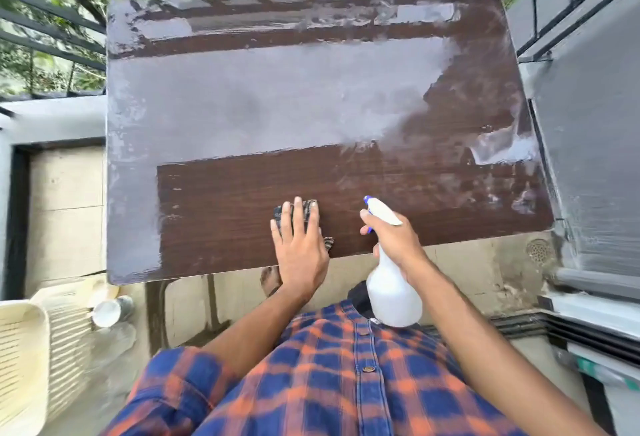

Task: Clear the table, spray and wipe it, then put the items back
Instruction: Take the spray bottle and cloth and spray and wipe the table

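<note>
A dark brown wood-grain table (242,193) fills the middle of the head view; wide grey, wet-looking patches cover its far and left parts, while the near strip shows bare brown. My left hand (300,245) lies flat, fingers spread, pressing a dark patterned cloth (309,211) onto the near edge of the table. Just to its right, my right hand (391,238) grips the neck of a white spray bottle (393,292) with a blue nozzle tip, pointed out over the table. The bottle's body hangs below the table edge.
A cream slatted plastic basket (24,359) and a small white cup (107,312) sit on the floor at the lower left. Black metal railing (52,20) with greenery behind it borders the far side. A grey wall (588,124) and a floor drain (538,250) lie to the right.
</note>
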{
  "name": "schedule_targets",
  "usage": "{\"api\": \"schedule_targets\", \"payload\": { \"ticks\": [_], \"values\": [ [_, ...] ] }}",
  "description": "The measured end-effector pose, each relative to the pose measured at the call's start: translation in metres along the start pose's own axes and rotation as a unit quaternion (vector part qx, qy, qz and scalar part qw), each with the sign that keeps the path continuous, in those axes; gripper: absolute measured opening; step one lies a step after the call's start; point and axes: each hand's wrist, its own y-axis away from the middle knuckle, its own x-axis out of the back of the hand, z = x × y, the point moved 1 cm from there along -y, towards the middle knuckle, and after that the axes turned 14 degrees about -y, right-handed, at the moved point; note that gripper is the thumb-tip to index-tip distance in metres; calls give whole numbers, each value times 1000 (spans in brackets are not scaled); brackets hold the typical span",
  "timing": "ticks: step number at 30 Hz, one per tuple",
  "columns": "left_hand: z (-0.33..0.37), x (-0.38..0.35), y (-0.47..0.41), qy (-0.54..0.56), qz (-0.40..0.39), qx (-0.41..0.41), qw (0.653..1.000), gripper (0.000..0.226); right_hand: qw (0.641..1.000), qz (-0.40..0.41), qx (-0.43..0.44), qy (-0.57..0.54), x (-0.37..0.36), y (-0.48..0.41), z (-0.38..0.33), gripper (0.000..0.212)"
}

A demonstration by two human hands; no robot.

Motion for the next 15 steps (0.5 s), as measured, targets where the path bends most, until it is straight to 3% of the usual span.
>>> {"api": "schedule_targets", "payload": {
  "ticks": [7, 15],
  "values": [
    [98, -6, -18, 3, 29, 116, 993, 50, 998, -63, 7, 29, 93, -27, -6, 18],
    [231, -17, -29, 8, 13, 9, 1000, 53, 999, -31, 28, -7, 194, -48, -12, 8]
  ]
}}
